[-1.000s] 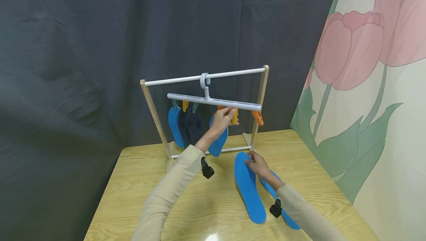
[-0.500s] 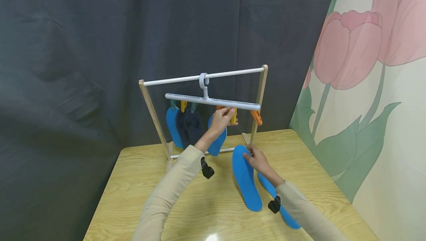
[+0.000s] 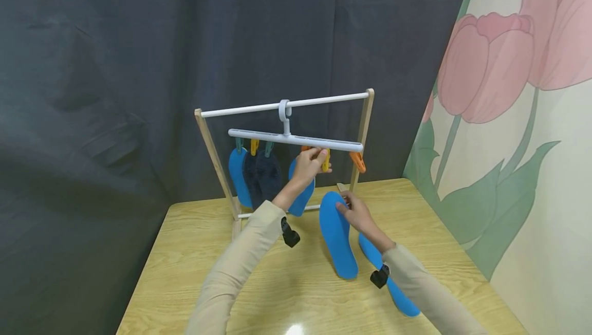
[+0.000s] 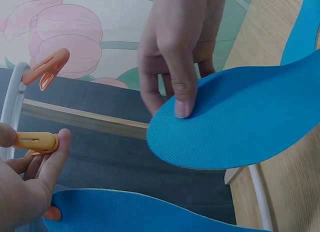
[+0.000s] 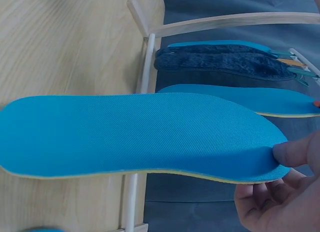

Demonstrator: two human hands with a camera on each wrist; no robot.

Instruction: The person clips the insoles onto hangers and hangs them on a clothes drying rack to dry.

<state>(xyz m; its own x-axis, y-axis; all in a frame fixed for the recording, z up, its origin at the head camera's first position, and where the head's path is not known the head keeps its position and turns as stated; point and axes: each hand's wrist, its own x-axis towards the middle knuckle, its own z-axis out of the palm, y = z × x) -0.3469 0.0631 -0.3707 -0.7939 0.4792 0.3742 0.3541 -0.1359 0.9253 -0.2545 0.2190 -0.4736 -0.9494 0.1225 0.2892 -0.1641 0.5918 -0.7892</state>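
My left hand (image 3: 305,170) pinches a yellow clothespin (image 4: 37,141) under the right half of a pale grey hanger (image 3: 259,135). The right hand (image 3: 359,217) grips a blue insole (image 5: 140,134) by one end, thumb on its top face and fingers beneath. This insole slants over the table, its held end raised toward the hanger. Just behind the left hand, another blue insole (image 3: 301,199) hangs from an orange clothespin. At the hanger's right end an orange clothespin (image 3: 358,162) hangs with nothing in it.
The hanger hooks over the white rod (image 3: 240,111) of a wooden-sided rack (image 3: 213,155). On its left hang a blue insole (image 3: 238,181) and a dark fuzzy pair (image 3: 262,178), clipped by several pins. One more insole (image 3: 402,296) lies on the table (image 3: 185,273) under the right forearm.
The right hand has lifted its insole upward and slightly left, toward the hanger. My left hand stays at the yellow clothespin. Items on the hanger's left have swung slightly.
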